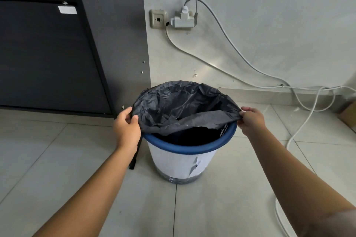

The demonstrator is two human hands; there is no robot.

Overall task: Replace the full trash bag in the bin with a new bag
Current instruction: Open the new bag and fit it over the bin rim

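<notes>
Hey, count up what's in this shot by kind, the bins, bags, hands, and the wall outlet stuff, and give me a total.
Bins: 1, the blue-rimmed bin
Trash bags: 1, the black trash bag
Hands: 2, the left hand and right hand, each gripping the bag's edge
Wall sockets: 1, the wall socket
Plug adapters: 1, the plug adapter
Total: 6

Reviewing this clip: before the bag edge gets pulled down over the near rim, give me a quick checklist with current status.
1. Left hand pinching the black bag: ok.
2. Right hand pinching the bag's opposite edge: ok.
3. Bag over the far rim: ok.
4. Bag over the near blue rim: not ok, rim bare.
5. Bin upright on the floor: ok.
6. Bag free of tears: cannot tell.
</notes>
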